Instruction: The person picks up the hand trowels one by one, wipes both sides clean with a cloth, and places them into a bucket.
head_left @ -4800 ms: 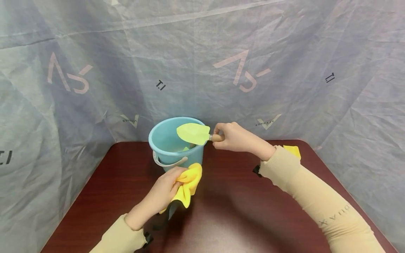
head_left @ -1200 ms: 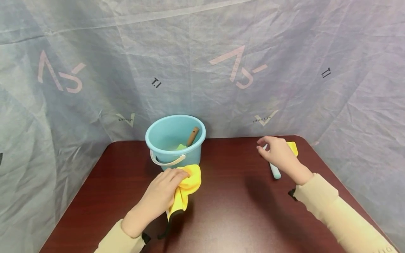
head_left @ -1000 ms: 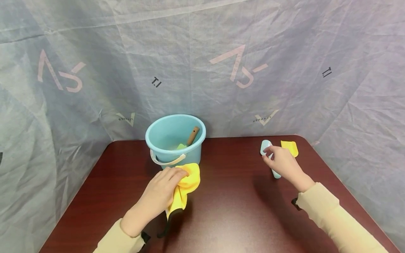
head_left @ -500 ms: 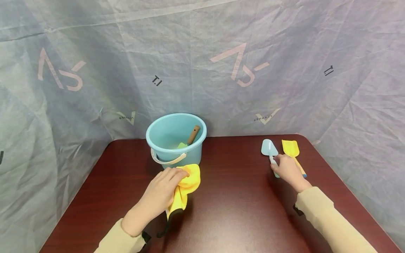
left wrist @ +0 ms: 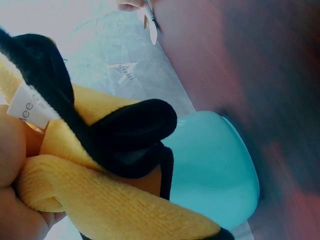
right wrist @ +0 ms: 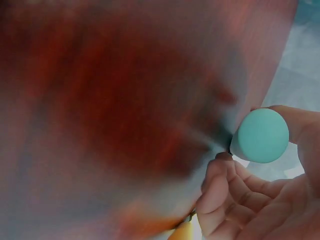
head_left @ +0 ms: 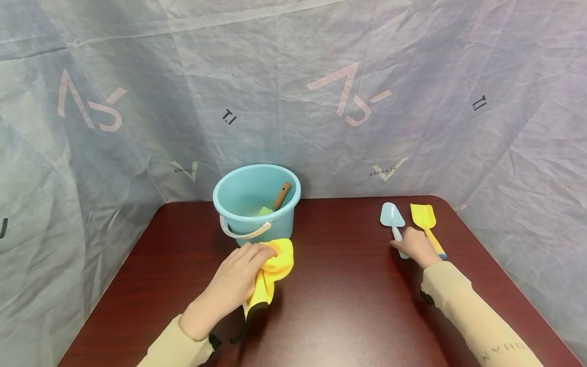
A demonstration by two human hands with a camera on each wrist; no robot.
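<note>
Right of centre in the head view, the right hand [head_left: 416, 248] had its thumb and fingers closed around the handle of the blue trowel [head_left: 391, 215], which lay on the surface [head_left: 330, 285]. At lower centre-left, the left hand [head_left: 234, 278] pinched a bunched yellow cloth [head_left: 277, 260], its black trim dangling.

The likeliest trouble was a snag: the yellow shovel [head_left: 424, 216] lay just beside the trowel, near the right hand's knuckles, so a sideways lift could have knocked it. The grip sat near the handle's end, so the blade might have dipped or twisted if raised quickly. At the left, the cloth hung before the blue bucket [head_left: 284, 227]; whether they touched could not be told, but a careless swing could have nudged the bucket or caught its pale bail [head_left: 252, 234]. The wooden handle [head_left: 282, 195] leaning inside took up part of the bucket's opening.

The bucket and both digging tools sat toward the far edge, close to the hanging fabric [head_left: 293, 102], leaving little room behind. The shovel was also near the right edge. The bare stretch between bucket and trowel, widening toward bottom centre, offered the freest path.
</note>
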